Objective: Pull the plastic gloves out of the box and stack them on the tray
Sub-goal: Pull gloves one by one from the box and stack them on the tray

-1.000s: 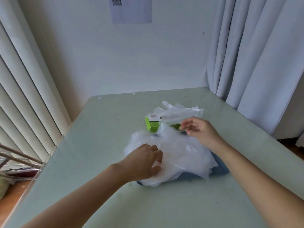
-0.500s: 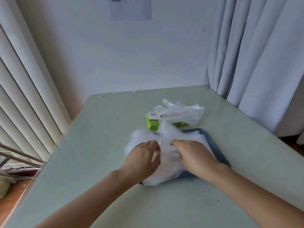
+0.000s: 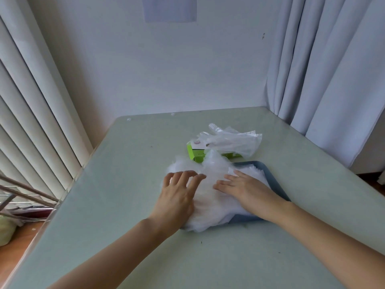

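Blue tray [image 3: 270, 174] mostly hidden under the glove pile [image 3: 210, 197] and the right hand [image 3: 248, 190], green box [image 3: 194, 154] half covered by the pile and a loose glove [image 3: 233, 140], wall paper [image 3: 169, 8] cut by the top edge, its print unreadable

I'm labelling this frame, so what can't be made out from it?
Head view, floor of the tray: covered by the glove pile, left hand and right hand.
Opening of the box: hidden under the loose glove; contents unknown.
The paper on the wall: cut by the top edge, print too small.
Glove count: layers blur together.
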`<state>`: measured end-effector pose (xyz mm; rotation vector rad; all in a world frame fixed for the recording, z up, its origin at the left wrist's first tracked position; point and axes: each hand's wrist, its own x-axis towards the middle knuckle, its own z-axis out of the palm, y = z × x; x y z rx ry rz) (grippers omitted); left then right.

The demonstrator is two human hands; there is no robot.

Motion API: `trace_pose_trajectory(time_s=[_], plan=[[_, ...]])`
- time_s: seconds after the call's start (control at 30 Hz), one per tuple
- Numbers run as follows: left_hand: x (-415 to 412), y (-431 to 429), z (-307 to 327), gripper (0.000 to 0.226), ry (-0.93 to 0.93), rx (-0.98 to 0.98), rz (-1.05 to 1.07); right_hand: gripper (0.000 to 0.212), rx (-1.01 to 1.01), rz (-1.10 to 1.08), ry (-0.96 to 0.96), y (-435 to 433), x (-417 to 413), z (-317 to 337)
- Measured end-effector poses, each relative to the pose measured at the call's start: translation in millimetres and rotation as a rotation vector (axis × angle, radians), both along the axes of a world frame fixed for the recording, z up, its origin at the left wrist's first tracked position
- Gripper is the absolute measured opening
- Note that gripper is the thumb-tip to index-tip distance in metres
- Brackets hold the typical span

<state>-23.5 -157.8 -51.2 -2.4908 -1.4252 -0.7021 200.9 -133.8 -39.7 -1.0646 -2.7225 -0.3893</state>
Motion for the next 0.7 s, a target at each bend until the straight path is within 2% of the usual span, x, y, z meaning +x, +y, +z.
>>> trace_pose_trajectory(time_s=[0.07,0.13,0.23,0.37,0.43,0.47,0.57,0.63,0.7], plan=[[-0.7,-0.3,1.2,0.061,-0.004,-0.015,0.02,0.052,-0.142,-0.063,0.005,-0.4,2.4,6.1],[-3.4,-1.5,6.2,0.052,-0.056,-0.111,0.074,0.048,-0.333,-0.145,0.063,-2.0,7.0,6.5],[-14.8,-3.1,19.5,0.035,-0.16,-0.26,0.169,0.034,-0.361,-0.279,0.185,-1.0,6.0,4.8],[-36.3,-9.4,37.2,0.031,-0.013,-0.264,0.235,0.025,-0.307,-0.286,0.263,2.4,-1.9,3.1],[-43.1,-14.2,40.4,0.028,0.104,-0.237,0.304,0.029,-0.361,-0.265,0.309,0.4,-1.8,2.7],[-44.2,-17.3,42.3,0.023,0.107,-0.185,0.32,0.033,-0.382,-0.261,0.319,-1.1,-1.6,2.3],[-32.3,-34.0,50.2,0.008,-0.13,-0.001,0.162,0.044,-0.403,-0.26,0.266,-6.2,-3.7,4.9],[-11.8,-46.1,55.4,0.021,-0.256,-0.023,0.028,0.044,-0.414,-0.253,0.231,-8.4,-4.7,4.4],[11.5,-49.3,54.4,0.029,-0.265,-0.051,-0.051,0.044,-0.404,-0.257,0.215,-8.7,-3.8,3.6]])
